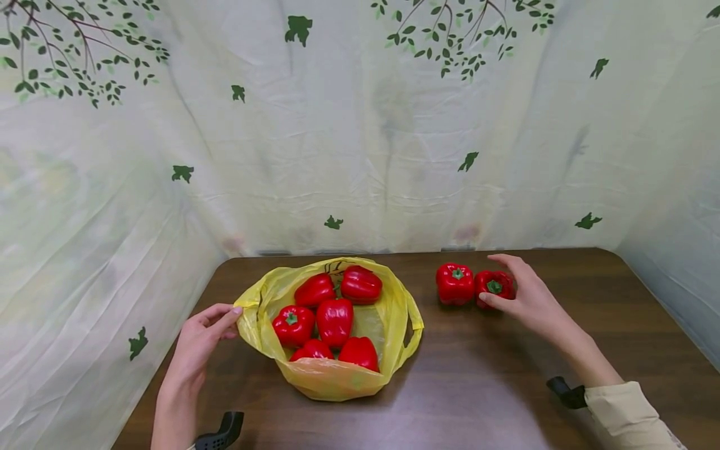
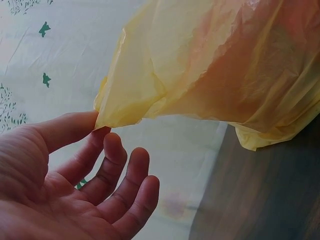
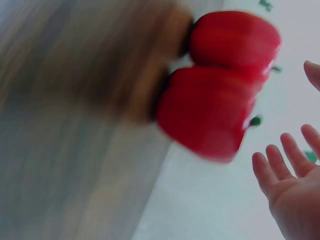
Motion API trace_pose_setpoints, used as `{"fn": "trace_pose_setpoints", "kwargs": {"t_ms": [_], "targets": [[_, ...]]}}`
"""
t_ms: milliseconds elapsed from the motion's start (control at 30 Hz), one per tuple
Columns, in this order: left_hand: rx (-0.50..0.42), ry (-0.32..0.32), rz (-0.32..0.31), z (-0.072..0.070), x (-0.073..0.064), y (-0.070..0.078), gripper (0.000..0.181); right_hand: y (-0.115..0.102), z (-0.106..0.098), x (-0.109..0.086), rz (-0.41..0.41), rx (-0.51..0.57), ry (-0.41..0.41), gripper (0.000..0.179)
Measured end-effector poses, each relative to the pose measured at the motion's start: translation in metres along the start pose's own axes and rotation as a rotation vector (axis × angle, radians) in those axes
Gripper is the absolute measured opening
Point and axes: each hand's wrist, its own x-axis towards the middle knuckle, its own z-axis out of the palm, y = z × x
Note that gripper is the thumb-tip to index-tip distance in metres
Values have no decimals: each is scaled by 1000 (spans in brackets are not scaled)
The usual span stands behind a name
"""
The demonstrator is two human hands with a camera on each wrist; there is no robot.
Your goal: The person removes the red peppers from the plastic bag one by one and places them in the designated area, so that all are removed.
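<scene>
A yellow plastic bag [image 1: 332, 382] stands with its mouth spread wide, several red bell peppers [image 1: 334, 322] inside. My left hand [image 1: 199, 340] pinches the bag's left rim between thumb and forefinger; in the left wrist view the other fingers curve loosely below the bag's corner. To the right, two red bell peppers sit side by side on the table: a left one [image 1: 454, 283] and a right one [image 1: 495, 287]. My right hand [image 1: 525, 294] is at the right pepper, thumb and fingers spread about it. In the right wrist view the hand [image 3: 295, 185] is open beside both peppers' stems.
The brown wooden table [image 1: 450, 400] carries everything. Behind it and at both sides hangs a pale curtain [image 1: 360, 156] printed with green leaves and branches. A dark wrist mount [image 1: 565, 392] sits on the right forearm, another [image 1: 222, 431] on the left.
</scene>
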Motion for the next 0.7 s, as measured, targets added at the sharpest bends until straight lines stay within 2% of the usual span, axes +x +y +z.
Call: {"fn": "trace_pose_setpoints", "kwargs": {"t_ms": [233, 467, 700], "targets": [[-22, 6, 10, -1, -1, 0, 38, -31, 12, 6, -142, 23, 41, 68], [-8, -8, 3, 0, -2, 0, 42, -59, 30, 11, -231, 133, -7, 64], [10, -2, 26, 0, -4, 1, 45, -78, 46, 16, -276, 166, -43, 59]]}}
